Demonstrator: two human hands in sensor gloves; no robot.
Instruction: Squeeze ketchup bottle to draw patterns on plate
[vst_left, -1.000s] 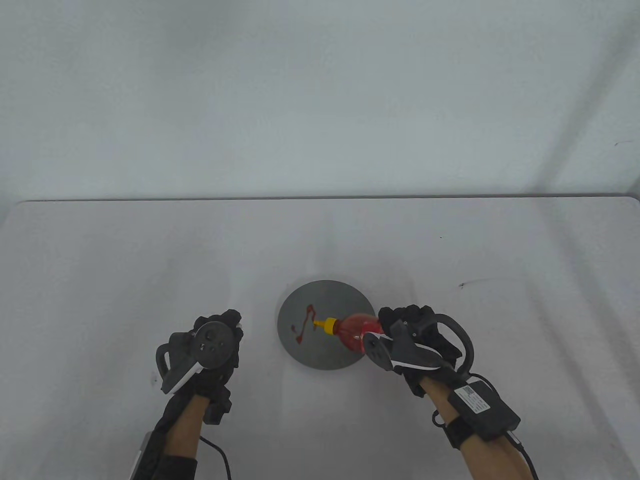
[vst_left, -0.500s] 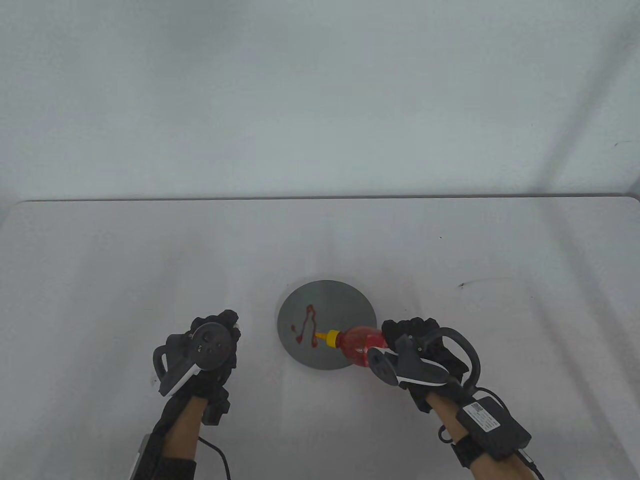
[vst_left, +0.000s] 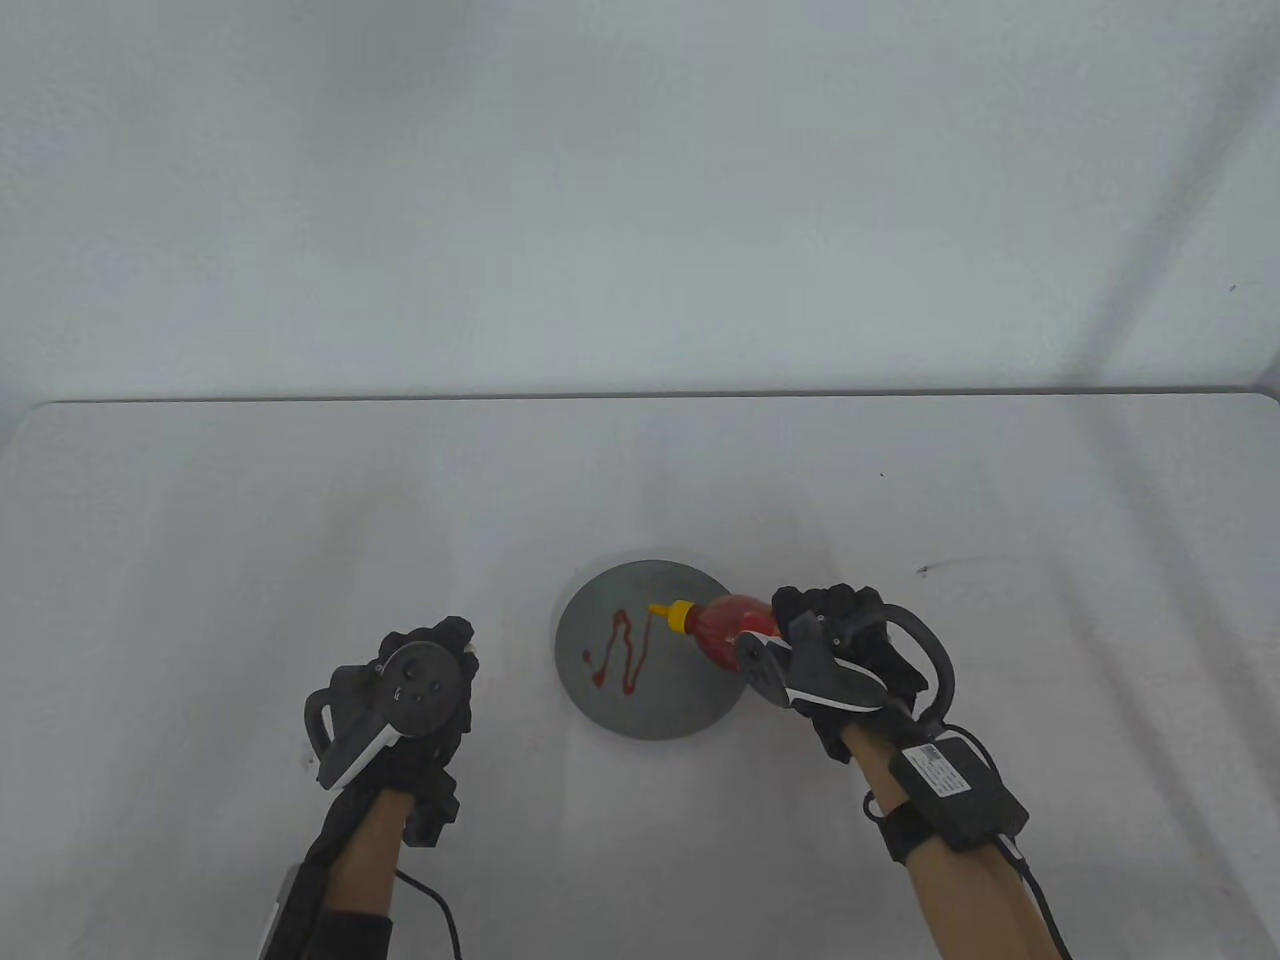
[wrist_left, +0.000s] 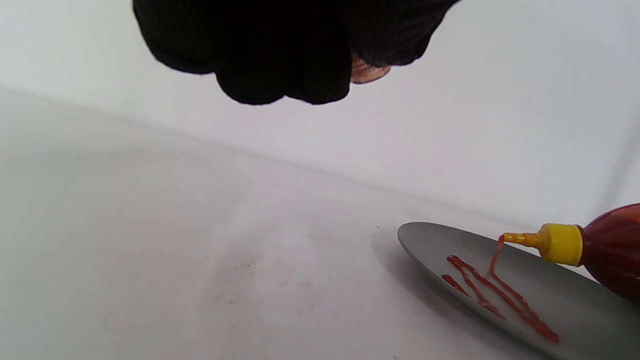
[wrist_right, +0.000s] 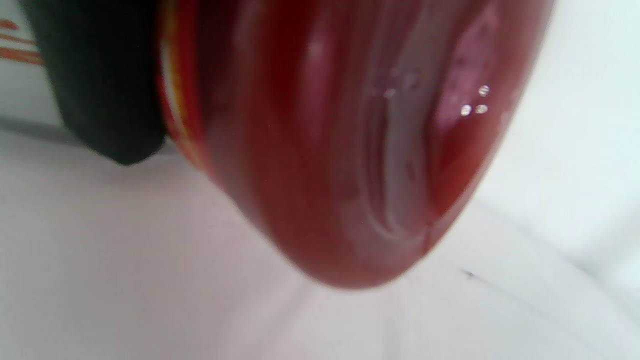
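Note:
A round grey plate (vst_left: 690, 700) lies on the white table, also seen in the left wrist view (wrist_left: 575, 305). A red zigzag ketchup line (vst_left: 625, 650) runs across its left half, and it also shows in the left wrist view (wrist_left: 500, 295). My right hand (vst_left: 830, 640) grips a red ketchup bottle (vst_left: 730, 625) with a yellow nozzle cap (vst_left: 675, 613), tilted sideways over the plate's far part. A ketchup strand falls from the nozzle (wrist_left: 520, 238). The bottle's base (wrist_right: 350, 150) fills the right wrist view. My left hand (vst_left: 430, 670) is curled in a fist (wrist_left: 280, 45) left of the plate, holding nothing.
The white table (vst_left: 200, 550) reaches back to a far edge at a pale wall (vst_left: 640, 200). A small dark mark (vst_left: 925, 570) lies on the table right of the plate. A cable (vst_left: 440, 910) trails from my left wrist.
My right hand swung the bottle toward the plate's near side, then away to its far side. The ketchup line grew another zigzag stroke. My left hand stayed in place.

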